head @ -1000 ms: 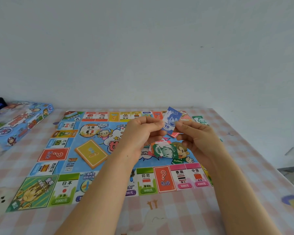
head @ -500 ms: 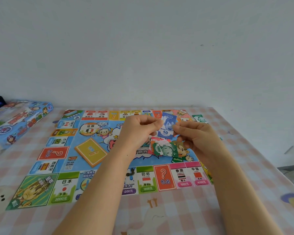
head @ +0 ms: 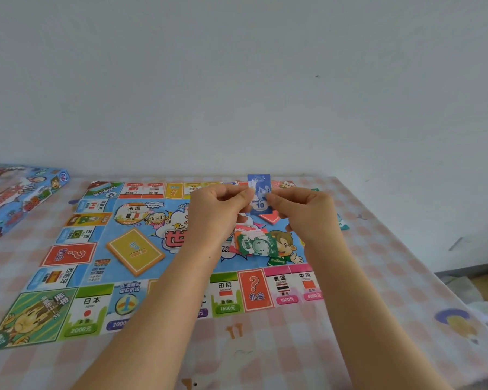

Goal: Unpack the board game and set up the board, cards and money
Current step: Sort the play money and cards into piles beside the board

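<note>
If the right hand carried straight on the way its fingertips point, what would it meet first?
The right hand points left across the blue 10 note it pinches, so it would probably first meet the fingertips of the left hand at the note's other edge; depth is unclear.

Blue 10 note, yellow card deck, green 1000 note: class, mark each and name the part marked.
blue 10 note (head: pixel 260 205): head view, its printed 10.
yellow card deck (head: pixel 135 251): head view, top card's middle.
green 1000 note (head: pixel 258 244): head view, middle of its face.
</note>
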Action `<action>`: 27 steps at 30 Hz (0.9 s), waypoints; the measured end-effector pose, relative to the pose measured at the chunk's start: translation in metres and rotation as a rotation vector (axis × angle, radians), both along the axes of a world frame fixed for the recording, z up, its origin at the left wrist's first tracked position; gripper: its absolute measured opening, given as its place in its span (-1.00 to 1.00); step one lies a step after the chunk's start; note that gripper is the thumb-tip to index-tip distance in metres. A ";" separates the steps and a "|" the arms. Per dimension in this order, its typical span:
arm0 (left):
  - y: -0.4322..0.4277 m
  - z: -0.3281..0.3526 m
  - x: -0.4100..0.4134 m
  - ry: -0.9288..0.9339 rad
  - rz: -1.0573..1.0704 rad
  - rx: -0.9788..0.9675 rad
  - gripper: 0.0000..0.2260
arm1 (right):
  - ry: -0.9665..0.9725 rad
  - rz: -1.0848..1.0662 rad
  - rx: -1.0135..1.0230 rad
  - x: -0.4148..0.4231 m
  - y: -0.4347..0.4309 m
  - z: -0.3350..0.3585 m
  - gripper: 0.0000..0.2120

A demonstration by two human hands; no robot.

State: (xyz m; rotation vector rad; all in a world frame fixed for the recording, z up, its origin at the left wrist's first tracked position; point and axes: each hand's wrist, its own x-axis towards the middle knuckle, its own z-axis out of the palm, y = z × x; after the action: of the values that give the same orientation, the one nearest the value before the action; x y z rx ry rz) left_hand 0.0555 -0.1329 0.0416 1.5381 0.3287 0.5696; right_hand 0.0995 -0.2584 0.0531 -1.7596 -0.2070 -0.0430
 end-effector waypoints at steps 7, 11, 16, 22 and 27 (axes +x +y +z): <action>-0.027 0.014 0.016 0.020 -0.092 0.087 -0.89 | 0.050 -0.052 0.010 0.009 -0.044 0.017 -0.93; -0.038 0.016 0.016 0.051 -0.141 0.285 -0.91 | 0.128 -0.092 -0.183 0.020 -0.100 0.021 -0.92; -0.055 0.007 0.018 0.100 -0.179 0.308 -0.95 | 0.190 -0.183 -0.395 0.029 -0.138 0.002 -0.86; -0.065 0.009 0.016 0.089 -0.193 0.359 -0.85 | 0.202 -0.205 -0.554 0.035 -0.144 -0.009 -0.81; -0.066 0.009 0.018 0.090 -0.188 0.376 -0.88 | 0.160 -0.225 -0.647 0.035 -0.141 -0.008 -0.83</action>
State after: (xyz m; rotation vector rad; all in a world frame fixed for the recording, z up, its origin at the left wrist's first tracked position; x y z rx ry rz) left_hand 0.0730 -0.1984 0.0506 1.9370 0.1459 0.4299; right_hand 0.1346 -0.3994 0.0454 -2.4129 0.1118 0.0043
